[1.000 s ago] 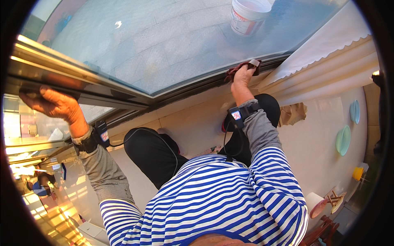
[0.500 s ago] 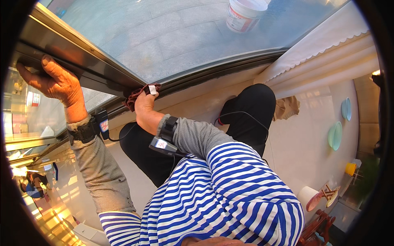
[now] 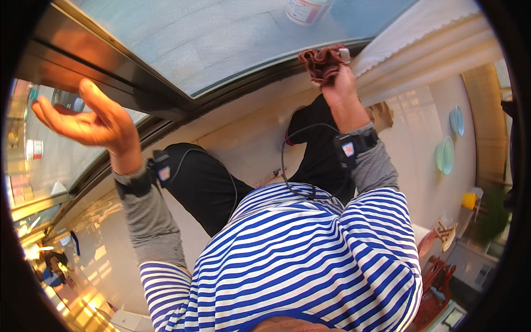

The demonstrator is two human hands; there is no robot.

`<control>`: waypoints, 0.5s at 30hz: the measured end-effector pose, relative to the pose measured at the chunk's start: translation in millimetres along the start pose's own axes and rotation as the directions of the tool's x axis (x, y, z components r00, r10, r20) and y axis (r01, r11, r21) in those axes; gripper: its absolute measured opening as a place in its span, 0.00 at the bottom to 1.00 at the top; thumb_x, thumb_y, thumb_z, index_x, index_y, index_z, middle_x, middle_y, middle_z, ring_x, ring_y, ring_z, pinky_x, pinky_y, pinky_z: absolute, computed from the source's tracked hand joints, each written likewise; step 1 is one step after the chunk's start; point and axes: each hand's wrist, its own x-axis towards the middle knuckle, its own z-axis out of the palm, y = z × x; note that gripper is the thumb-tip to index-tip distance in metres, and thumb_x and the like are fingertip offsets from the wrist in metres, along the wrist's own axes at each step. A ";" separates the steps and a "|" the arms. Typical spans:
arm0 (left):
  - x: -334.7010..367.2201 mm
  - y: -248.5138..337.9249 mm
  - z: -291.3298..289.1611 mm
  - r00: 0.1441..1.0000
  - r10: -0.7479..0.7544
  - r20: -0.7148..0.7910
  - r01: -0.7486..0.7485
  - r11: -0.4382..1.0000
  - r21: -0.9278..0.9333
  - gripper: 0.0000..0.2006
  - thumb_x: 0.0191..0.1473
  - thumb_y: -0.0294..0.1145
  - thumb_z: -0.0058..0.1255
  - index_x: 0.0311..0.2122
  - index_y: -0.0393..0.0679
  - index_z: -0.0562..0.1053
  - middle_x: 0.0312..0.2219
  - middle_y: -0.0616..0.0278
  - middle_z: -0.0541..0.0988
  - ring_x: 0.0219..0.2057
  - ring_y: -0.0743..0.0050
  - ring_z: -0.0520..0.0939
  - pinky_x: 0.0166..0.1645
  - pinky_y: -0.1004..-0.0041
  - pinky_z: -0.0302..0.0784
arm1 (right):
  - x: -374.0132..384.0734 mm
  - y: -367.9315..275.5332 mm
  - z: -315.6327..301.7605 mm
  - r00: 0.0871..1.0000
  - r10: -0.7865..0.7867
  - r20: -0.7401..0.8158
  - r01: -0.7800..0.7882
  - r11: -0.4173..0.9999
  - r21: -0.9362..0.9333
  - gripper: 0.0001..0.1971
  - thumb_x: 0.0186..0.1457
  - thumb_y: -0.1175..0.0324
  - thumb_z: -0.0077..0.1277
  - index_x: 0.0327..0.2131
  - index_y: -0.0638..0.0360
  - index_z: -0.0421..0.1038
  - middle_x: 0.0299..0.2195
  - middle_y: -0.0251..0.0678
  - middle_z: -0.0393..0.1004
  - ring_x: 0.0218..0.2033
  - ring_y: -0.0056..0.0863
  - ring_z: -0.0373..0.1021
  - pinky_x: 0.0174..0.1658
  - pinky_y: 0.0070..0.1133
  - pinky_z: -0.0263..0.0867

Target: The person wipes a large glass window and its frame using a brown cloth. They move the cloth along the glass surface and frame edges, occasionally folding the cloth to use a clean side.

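Note:
My right hand (image 3: 339, 88) grips a crumpled dark red cloth (image 3: 322, 62) with a small white tag. The cloth is by the right end of the dark lower window track (image 3: 232, 86), beside the white curtain; whether it touches the track I cannot tell. My left hand (image 3: 94, 123) is raised on the left, fingers apart and palm turned up, with nothing in it. It is close to the dark metal frame (image 3: 119, 66) of the sliding glass door and seems apart from it. Behind the frame is a large glass pane (image 3: 221, 44).
A scalloped white curtain (image 3: 420, 39) hangs at the right. On the tiled floor lie a brown cloth (image 3: 383, 116), a blue basin (image 3: 456, 120) and a green basin (image 3: 444, 155). A white bucket (image 3: 306, 11) stands beyond the glass. Reddish wooden furniture (image 3: 434, 282) is at lower right.
My right hand has carried the cloth rightward from the foot of the door frame to near the curtain. My left hand has come off the frame and moved down slightly right.

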 end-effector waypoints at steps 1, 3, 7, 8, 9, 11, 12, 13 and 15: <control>-21.5 28.9 -1.6 0.992 -0.125 0.008 0.125 0.986 -0.111 0.33 0.62 0.21 0.49 0.68 0.28 0.51 0.68 0.40 0.56 0.68 0.50 0.61 0.70 0.56 0.56 | -21.4 -10.8 0.1 0.985 -0.113 -0.131 0.111 0.994 -0.023 0.20 0.71 0.56 0.34 0.49 0.57 0.73 0.50 0.41 0.77 0.45 0.40 0.78 0.48 0.38 0.77; -58.9 87.0 0.9 0.783 -0.483 0.393 0.622 0.636 -0.457 0.37 0.64 0.36 0.52 0.70 0.33 0.50 0.70 0.46 0.55 0.71 0.53 0.57 0.71 0.54 0.56 | -74.2 -33.6 6.7 0.982 0.102 0.157 -0.118 0.989 0.094 0.19 0.71 0.57 0.36 0.52 0.57 0.72 0.51 0.41 0.77 0.49 0.41 0.77 0.51 0.38 0.76; -108.7 170.8 12.2 0.186 0.131 0.974 0.618 -0.786 -0.012 0.41 0.68 0.63 0.35 0.73 0.41 0.47 0.69 0.54 0.60 0.70 0.58 0.62 0.70 0.58 0.63 | -154.6 -17.8 42.6 0.907 0.250 0.340 -0.315 0.937 0.153 0.18 0.72 0.63 0.39 0.59 0.59 0.65 0.51 0.39 0.76 0.53 0.33 0.75 0.55 0.30 0.75; -116.5 186.2 2.5 0.095 0.162 0.982 0.615 -0.786 0.070 0.41 0.68 0.64 0.32 0.72 0.41 0.48 0.68 0.55 0.61 0.68 0.59 0.64 0.69 0.60 0.64 | -168.9 -3.8 51.5 0.934 0.222 0.281 -0.241 0.970 0.037 0.17 0.71 0.65 0.41 0.59 0.59 0.64 0.49 0.38 0.76 0.51 0.30 0.75 0.54 0.28 0.75; -124.4 198.9 -8.6 0.022 0.203 0.979 0.562 -0.813 0.156 0.41 0.68 0.65 0.30 0.72 0.41 0.50 0.68 0.55 0.63 0.67 0.60 0.67 0.69 0.62 0.65 | -182.4 5.8 55.7 0.947 0.174 0.269 -0.168 0.985 -0.044 0.17 0.71 0.67 0.42 0.60 0.59 0.63 0.48 0.37 0.76 0.49 0.27 0.75 0.53 0.26 0.75; -142.2 205.6 -13.2 -0.200 0.134 0.971 0.559 -0.798 0.226 0.29 0.69 0.50 0.44 0.66 0.42 0.61 0.61 0.57 0.71 0.60 0.64 0.74 0.64 0.62 0.72 | -199.8 7.8 49.8 0.974 0.082 0.209 0.061 0.799 -0.598 0.18 0.70 0.69 0.46 0.61 0.59 0.62 0.45 0.33 0.76 0.45 0.22 0.74 0.48 0.22 0.74; -150.9 204.9 -15.3 -0.228 0.090 0.969 0.584 -0.784 0.210 0.25 0.67 0.44 0.48 0.63 0.42 0.65 0.58 0.58 0.73 0.57 0.65 0.76 0.62 0.63 0.73 | -214.6 -1.2 40.7 0.974 0.172 0.150 -0.028 0.744 -0.668 0.19 0.69 0.67 0.48 0.59 0.61 0.62 0.42 0.32 0.77 0.41 0.21 0.73 0.44 0.20 0.71; -160.4 202.2 -16.1 -0.264 0.042 0.964 0.597 -0.778 0.198 0.21 0.66 0.38 0.52 0.60 0.43 0.68 0.55 0.59 0.76 0.55 0.67 0.77 0.61 0.64 0.74 | -227.0 -7.0 30.0 0.980 0.163 0.111 -0.023 0.652 -0.758 0.17 0.69 0.68 0.49 0.57 0.62 0.64 0.41 0.32 0.77 0.39 0.21 0.73 0.44 0.20 0.71; -178.5 189.3 -23.6 -0.264 -0.038 0.964 0.614 -0.777 0.137 0.19 0.64 0.33 0.56 0.58 0.43 0.70 0.52 0.62 0.77 0.52 0.69 0.79 0.58 0.67 0.76 | -255.4 -16.8 2.3 0.984 0.137 0.112 0.033 0.482 -0.876 0.14 0.67 0.68 0.50 0.52 0.64 0.68 0.37 0.33 0.78 0.37 0.22 0.74 0.42 0.20 0.70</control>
